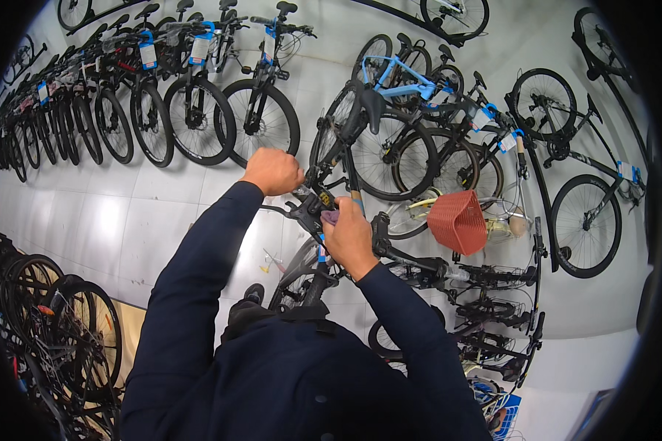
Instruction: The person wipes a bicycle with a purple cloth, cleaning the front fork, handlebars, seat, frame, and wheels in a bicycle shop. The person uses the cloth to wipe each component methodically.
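Observation:
My left hand (274,171) is closed in a fist at the left end of a bicycle handlebar (302,192); the fingers hide the part they wrap. A black brake lever (273,210) sticks out just below that hand. Pinched in my right hand (351,237) is a small purple cloth (330,217), close against the handlebar's middle, by the dark stem (324,198). The bicycle stands in front of me, its black saddle (374,110) farther off. Its lower parts overlap with other bikes and are hard to separate.
Rows of bicycles (198,117) line the far left. A blue-framed bike (404,84) and one with a red basket (457,224) stand to the right. More bikes (88,331) crowd the near left, and handlebars (493,309) crowd the near right. Pale floor tiles (154,228) lie between.

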`<state>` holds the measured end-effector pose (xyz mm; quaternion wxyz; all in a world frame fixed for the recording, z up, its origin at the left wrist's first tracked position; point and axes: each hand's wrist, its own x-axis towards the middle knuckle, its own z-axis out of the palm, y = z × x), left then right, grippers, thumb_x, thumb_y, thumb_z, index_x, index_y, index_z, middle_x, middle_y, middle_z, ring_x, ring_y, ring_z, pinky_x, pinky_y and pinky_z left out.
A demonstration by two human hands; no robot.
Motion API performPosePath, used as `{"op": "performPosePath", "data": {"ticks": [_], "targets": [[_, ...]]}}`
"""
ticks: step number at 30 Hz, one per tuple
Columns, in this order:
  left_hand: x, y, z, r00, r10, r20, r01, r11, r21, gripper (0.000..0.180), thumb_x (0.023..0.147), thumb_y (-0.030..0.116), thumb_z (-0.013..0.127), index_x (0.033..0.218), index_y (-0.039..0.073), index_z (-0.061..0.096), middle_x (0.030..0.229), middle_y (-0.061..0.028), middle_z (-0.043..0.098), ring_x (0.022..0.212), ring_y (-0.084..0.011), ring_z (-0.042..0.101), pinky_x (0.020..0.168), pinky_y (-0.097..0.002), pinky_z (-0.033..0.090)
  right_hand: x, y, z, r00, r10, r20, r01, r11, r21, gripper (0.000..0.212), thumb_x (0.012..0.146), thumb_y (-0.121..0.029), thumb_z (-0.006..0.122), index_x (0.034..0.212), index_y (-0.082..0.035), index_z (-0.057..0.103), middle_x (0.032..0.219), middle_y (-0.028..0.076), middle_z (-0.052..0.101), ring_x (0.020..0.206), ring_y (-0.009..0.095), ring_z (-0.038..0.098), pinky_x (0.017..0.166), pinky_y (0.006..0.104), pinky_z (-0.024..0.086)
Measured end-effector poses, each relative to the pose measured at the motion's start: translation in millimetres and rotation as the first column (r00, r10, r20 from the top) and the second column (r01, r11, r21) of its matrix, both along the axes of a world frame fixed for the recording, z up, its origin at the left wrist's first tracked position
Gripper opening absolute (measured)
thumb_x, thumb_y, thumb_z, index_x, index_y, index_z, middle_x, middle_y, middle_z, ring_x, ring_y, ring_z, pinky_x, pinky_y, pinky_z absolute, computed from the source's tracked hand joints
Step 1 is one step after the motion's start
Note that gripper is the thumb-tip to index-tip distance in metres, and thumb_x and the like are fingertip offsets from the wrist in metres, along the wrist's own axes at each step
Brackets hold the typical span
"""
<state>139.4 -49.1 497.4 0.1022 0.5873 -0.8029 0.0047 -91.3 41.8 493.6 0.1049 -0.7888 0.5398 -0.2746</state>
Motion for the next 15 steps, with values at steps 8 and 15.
{"op": "performPosePath", "data": {"ticks": [8,15], "targets": [[-2.7,-3.2,4.9,1.0,0.005,0.012,-0.006,0.998,0.066,0.043,0.095,0.039,0.052,0.074,0.011,0.077,0.076,-0.0157,0.074,0.077,-0.0381,0.073,0.072,-0.0517,0.057,-14.4,-25.7,12.9,0.984,0.156,-0.086,-0.139,0.974,0.181,0.046,0.081,-0.016,0.079,0.119,0.001,0.061,0.1,0.023,0.07,0.097,0.041,0.07,0.085,0.0473,0.056],[-2.0,-3.6,3.8,1.0,-0.004,0.021,0.004,0.999,0.032,0.042,0.096,0.039,0.054,0.074,0.013,0.077,0.074,-0.0133,0.073,0.074,-0.0365,0.072,0.068,-0.0514,0.055,-22.0,-60.4,20.8,0.986,0.166,0.013,-0.156,0.891,0.425,0.05,0.081,-0.023,0.082,0.119,0.006,0.066,0.105,0.021,0.078,0.099,0.035,0.075,0.087,0.0399,0.058]]}}
